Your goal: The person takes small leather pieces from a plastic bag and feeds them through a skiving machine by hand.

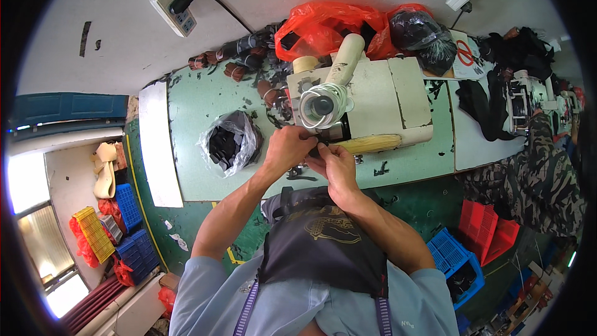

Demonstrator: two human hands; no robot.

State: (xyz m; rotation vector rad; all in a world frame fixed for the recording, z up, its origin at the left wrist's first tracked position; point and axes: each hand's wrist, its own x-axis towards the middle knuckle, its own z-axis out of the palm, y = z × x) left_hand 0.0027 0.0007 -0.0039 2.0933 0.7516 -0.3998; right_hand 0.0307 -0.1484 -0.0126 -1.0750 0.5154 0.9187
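My left hand [287, 148] and my right hand [333, 163] meet at the front of a white sewing machine [373, 96] on a worn green table [193, 118]. Between the fingertips of both hands sits a small dark piece [323, 145], pinched right under the machine's head. A round handwheel wound with white cord [323, 104] faces up just above my hands. A dark apron [323, 242] covers my lap.
A clear plastic bag of dark pieces [229, 142] lies left of my hands. Red plastic bags [329, 25] and dark rolled bundles [242, 56] crowd the table's far edge. Blue crates [134, 236], a yellow crate [93, 231] and red crates [488, 230] stand on the floor. Another person in camouflage [541, 168] sits at the right.
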